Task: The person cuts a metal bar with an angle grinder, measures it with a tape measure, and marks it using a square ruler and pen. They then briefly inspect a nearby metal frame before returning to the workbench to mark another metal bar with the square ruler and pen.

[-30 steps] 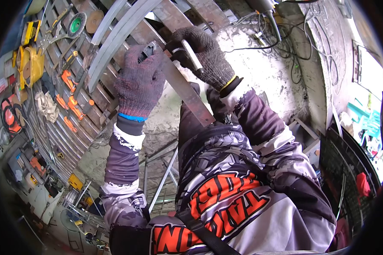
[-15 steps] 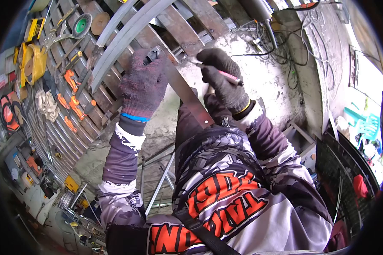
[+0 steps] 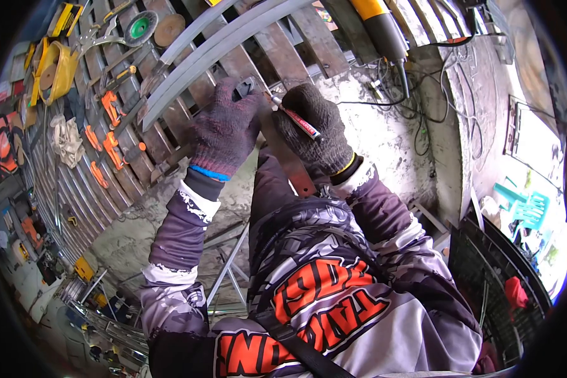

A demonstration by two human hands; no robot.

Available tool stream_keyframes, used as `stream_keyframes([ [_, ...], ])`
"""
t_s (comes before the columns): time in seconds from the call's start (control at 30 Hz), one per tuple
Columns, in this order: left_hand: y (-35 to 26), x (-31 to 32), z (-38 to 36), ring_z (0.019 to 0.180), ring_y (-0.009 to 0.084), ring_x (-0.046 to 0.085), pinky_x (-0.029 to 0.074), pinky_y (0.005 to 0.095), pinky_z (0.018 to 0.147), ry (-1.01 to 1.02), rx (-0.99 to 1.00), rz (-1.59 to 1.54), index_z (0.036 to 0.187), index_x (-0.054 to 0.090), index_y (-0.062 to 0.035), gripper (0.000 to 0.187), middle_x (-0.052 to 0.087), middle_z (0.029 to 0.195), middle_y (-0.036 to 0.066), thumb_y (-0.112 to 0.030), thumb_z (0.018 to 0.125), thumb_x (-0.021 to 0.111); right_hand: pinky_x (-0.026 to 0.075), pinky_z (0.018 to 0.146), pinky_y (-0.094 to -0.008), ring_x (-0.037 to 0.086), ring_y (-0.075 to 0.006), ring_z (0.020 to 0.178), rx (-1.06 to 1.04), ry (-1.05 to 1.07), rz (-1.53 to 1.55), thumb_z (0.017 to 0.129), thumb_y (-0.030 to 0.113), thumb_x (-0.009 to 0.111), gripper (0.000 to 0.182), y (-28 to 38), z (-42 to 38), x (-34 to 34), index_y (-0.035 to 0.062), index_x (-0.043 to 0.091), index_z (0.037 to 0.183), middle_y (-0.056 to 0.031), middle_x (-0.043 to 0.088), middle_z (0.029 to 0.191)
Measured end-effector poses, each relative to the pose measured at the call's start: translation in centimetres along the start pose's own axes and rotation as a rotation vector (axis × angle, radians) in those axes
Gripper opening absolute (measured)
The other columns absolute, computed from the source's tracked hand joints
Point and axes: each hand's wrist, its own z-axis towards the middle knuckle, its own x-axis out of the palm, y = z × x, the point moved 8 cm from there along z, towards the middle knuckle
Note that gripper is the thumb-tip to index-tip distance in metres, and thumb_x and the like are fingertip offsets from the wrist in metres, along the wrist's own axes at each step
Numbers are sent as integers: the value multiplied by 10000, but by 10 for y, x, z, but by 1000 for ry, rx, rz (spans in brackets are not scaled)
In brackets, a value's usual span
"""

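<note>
My left hand (image 3: pixel 225 129), in a dark glove with a blue cuff edge, grips a small grey metal piece (image 3: pixel 244 87) at the upper end of a flat metal blade (image 3: pixel 291 165). The blade slants down to my lap. My right hand (image 3: pixel 318 129), in a dark glove with a yellow edge, is closed on a red and white marker (image 3: pixel 301 122). The marker's tip points up and left, close to the blade's upper end and the metal piece. The fingertips of both hands are partly hidden.
Curved grey metal bars (image 3: pixel 201 60) lie across the slatted metal bench (image 3: pixel 274 53). Orange clamps (image 3: pixel 113 150), a green-centred disc (image 3: pixel 141 27) and a yellow tape roll (image 3: pixel 58 79) are at the left. A yellow and black power tool (image 3: pixel 384 34) and cables (image 3: pixel 416 104) lie upper right.
My right hand has moved left with the marker, whose tip is now close to my left hand and the blade's upper end. The view has shifted slightly.
</note>
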Motion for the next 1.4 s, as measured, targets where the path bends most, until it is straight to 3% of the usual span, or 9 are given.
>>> stream_keyframes([
  [0.87,4,4,-2,1164,392,656,595,489,902,5,-4,41,1284,679,-120,510,534,1365,175,-110,780,759,531,664,-460,679,-426,770,37,66,31,847,203,786,215,9,-11,-13,73,652,954,-177,659,837],
  [1.03,5,4,-1,1144,391,669,606,468,884,26,-5,48,1297,687,-144,500,551,1365,173,-127,802,758,550,695,-453,691,-426,791,-50,-29,23,867,164,774,245,10,7,-9,75,671,1070,-173,668,846],
  [1.1,5,4,-1,1122,387,679,607,468,873,2,-3,51,1280,695,-156,478,553,1366,163,-133,807,761,557,720,-454,695,-430,835,-60,-25,0,876,119,747,269,11,13,-10,66,670,1128,-179,679,902],
  [1.17,4,3,-1,1100,383,689,609,469,863,-32,-4,56,1263,704,-168,456,555,1368,153,-139,811,763,557,745,-450,693,-424,899,-264,-27,-18,876,62,715,270,17,18,-11,52,670,1142,-191,681,979],
  [1.23,6,7,0,1058,370,702,607,475,836,79,-90,79,1221,713,-182,408,556,1381,135,-139,817,759,552,780,-445,674,-439,951,-237,50,-56,882,-8,656,299,19,20,-6,40,670,1177,-200,676,1063],
  [1.3,10,19,-4,985,374,708,601,481,792,-33,-37,44,1189,708,-155,338,554,1384,129,-99,856,692,547,819,-454,669,-445,981,-283,129,-104,901,-16,619,292,21,21,0,37,676,1183,-203,679,1092],
  [1.33,17,43,-2,967,363,698,593,516,768,109,-99,178,1178,711,-165,312,572,1350,122,-111,874,661,535,936,-427,685,-383,1064,-149,212,-78,912,30,702,260,14,21,0,16,698,1172,-180,712,1123],
  [1.37,24,108,7,1067,383,685,588,576,660,-123,-9,565,1224,700,-124,314,605,1347,167,-154,921,622,504,1014,-434,674,-377,1128,-207,132,-97,963,63,665,296,12,13,-4,15,699,1253,-184,711,1207],
  [1.4,12,117,14,1167,403,673,584,636,552,-387,-13,941,1271,690,-83,340,637,1344,212,-198,969,583,479,1064,-428,660,-338,1199,-102,181,-130,1027,132,605,323,8,15,-3,10,687,1315,-176,702,1284],
])
